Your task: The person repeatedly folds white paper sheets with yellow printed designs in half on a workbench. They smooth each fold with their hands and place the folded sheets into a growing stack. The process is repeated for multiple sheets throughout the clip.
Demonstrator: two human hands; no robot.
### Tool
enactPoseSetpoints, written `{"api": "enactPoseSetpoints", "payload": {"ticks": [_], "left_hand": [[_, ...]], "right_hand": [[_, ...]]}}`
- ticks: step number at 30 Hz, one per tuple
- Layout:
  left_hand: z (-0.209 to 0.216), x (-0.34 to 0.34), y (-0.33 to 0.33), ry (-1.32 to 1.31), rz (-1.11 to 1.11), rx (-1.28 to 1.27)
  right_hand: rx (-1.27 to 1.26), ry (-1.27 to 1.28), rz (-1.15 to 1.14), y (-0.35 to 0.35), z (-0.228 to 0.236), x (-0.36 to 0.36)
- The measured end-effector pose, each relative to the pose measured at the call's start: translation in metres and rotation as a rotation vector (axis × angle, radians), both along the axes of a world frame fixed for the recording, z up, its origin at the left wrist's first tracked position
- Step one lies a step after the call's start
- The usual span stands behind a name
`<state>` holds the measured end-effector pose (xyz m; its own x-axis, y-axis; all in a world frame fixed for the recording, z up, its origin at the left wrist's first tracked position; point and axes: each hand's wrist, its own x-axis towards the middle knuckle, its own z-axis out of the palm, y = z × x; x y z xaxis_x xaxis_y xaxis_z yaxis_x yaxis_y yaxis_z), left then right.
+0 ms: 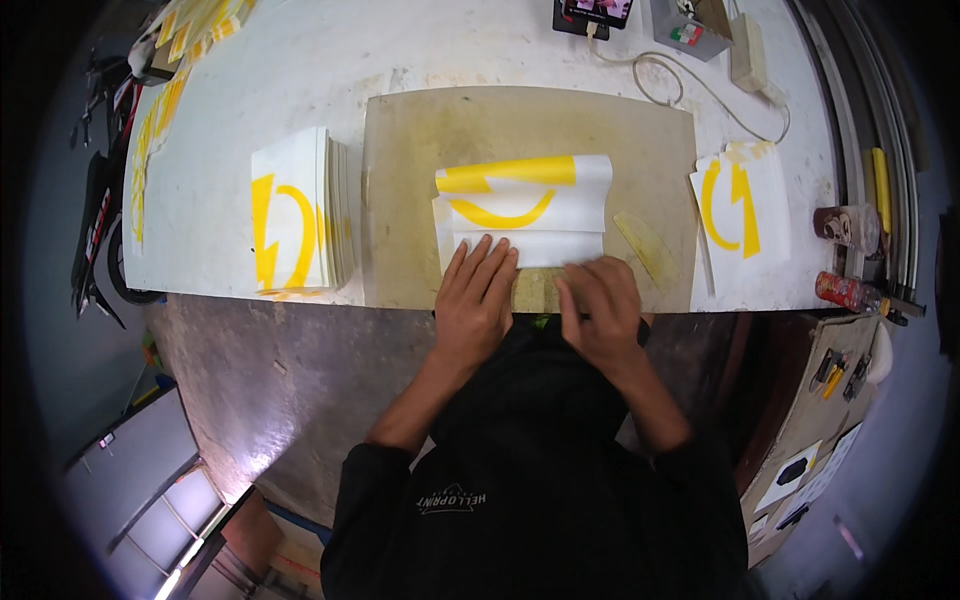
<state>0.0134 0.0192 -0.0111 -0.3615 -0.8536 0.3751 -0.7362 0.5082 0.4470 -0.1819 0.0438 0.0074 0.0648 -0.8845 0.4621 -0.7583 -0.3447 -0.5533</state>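
Note:
In front of me lies a folded white paper piece with yellow print (530,210), perhaps a paper bag; its far edge is turned over in a yellow band. My left hand (478,290) rests on its near left part, fingers stretched flat. My right hand (603,308) is at the paper's near right edge, fingers curled and thumb low; whether it grips anything is hidden. Beneath the paper is a greyish translucent mat (430,120). A thin yellowish strip (645,250) lies slantwise on the mat, right of the paper.
A thick stack of white and yellow printed paper (295,210) stands left of the mat. More printed pieces (738,215) lie at its right. A plastic cup (845,228) and a bottle (850,292) sit by the right edge. A phone (595,12) with a cable (660,72) is at the back.

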Motion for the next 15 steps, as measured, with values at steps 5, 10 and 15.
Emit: {"api": "enactPoseSetpoints", "payload": {"ticks": [5, 10, 15], "left_hand": [[-0.006, 0.004, 0.008, -0.037, -0.017, 0.04], [-0.005, 0.016, 0.027, -0.103, -0.042, 0.126], [-0.006, 0.038, 0.04, -0.241, -0.015, 0.179]], "right_hand": [[0.032, 0.14, 0.102, -0.001, -0.024, -0.003], [0.076, 0.191, 0.127, 0.011, -0.027, -0.011], [0.223, 0.244, 0.084, 0.025, -0.027, 0.013]]}}
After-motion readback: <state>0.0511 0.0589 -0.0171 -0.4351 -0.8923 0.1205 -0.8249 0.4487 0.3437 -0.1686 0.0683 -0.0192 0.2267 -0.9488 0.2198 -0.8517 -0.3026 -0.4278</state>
